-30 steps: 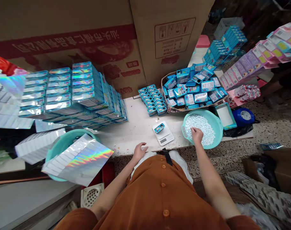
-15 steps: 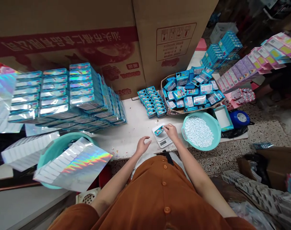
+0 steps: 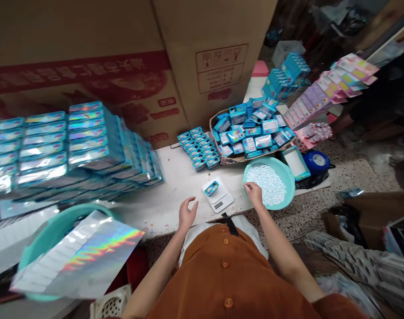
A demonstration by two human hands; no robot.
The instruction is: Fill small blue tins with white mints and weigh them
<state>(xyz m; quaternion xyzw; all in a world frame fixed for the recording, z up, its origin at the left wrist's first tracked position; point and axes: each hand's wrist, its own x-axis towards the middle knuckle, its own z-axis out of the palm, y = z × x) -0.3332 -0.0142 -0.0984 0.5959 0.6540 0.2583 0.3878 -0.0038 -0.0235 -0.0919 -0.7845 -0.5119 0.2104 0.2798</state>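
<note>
So the small blue pack is sitting on the white scale mid-frame, and it looks light, stiff-ish, maybe a bit slippery; I'd pinch it by the long sides. Left hand is just left of the scale, grip loosely curled and open, nothing in it. Right hand is at the left rim of the teal basin, fingertips bunched; can't tell if that grip is fully closed or has a white pellet. Huge cardboard box walls off the top.
</note>
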